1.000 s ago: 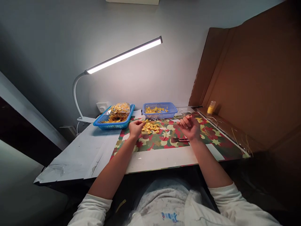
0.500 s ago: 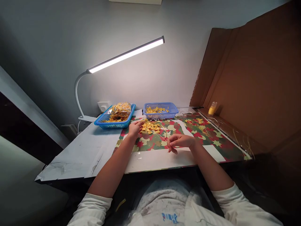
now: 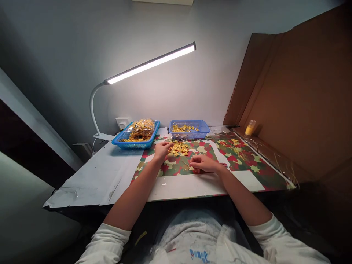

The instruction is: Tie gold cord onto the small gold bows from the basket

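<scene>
My left hand (image 3: 162, 150) is closed in a pinch at the left edge of a pile of gold bows (image 3: 179, 149), with a thin yellow cord between its fingertips. To the right and nearer me, my right hand (image 3: 202, 163) has its fingers curled together over the patterned sheet (image 3: 176, 169); whatever they pinch is too small to make out. Behind the pile stands a purple-blue basket (image 3: 189, 135) with some gold pieces in it. A bright blue basket (image 3: 132, 146) at the left holds gold pieces and a clear plastic bag.
A white lamp (image 3: 151, 64) reaches over the table (image 3: 90, 179). More gold pieces and cords (image 3: 235, 146) lie at the right. A small bottle with yellow contents (image 3: 250, 127) stands by the cardboard wall (image 3: 297, 91). A pink-edged item (image 3: 224, 165) shows behind my right wrist.
My right hand has moved left and a little up, and its fingers have curled in. My left hand has shifted slightly right. The whole view has shifted a little.
</scene>
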The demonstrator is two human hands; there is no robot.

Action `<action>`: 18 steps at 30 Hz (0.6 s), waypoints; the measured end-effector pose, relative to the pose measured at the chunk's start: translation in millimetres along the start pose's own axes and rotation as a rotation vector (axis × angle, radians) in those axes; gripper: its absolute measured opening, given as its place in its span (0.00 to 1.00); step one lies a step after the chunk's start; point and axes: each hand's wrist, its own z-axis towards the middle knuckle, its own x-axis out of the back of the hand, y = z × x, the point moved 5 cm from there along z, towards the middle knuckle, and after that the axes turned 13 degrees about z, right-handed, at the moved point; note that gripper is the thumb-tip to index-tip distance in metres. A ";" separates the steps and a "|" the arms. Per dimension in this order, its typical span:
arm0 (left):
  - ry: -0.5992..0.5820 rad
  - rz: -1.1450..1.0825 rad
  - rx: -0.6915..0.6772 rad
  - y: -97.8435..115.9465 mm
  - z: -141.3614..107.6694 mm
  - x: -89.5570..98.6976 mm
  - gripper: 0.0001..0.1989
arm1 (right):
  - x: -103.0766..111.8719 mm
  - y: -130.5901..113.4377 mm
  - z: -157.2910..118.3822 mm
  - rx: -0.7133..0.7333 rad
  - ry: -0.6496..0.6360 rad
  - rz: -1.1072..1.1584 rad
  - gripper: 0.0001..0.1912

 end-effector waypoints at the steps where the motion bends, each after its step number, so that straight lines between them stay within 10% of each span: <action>1: -0.007 0.007 -0.003 0.8 -1.1 -0.9 0.12 | 2.1 -2.6 2.3 0.067 0.076 -0.038 0.14; 6: -0.047 0.060 -0.016 2.9 -8.0 -6.5 0.10 | 17.9 -15.9 0.3 0.367 0.492 -0.214 0.10; 18: -0.234 0.186 -0.192 12.2 -40.3 -35.4 0.14 | -1.2 -23.2 -0.3 0.609 0.707 -0.411 0.04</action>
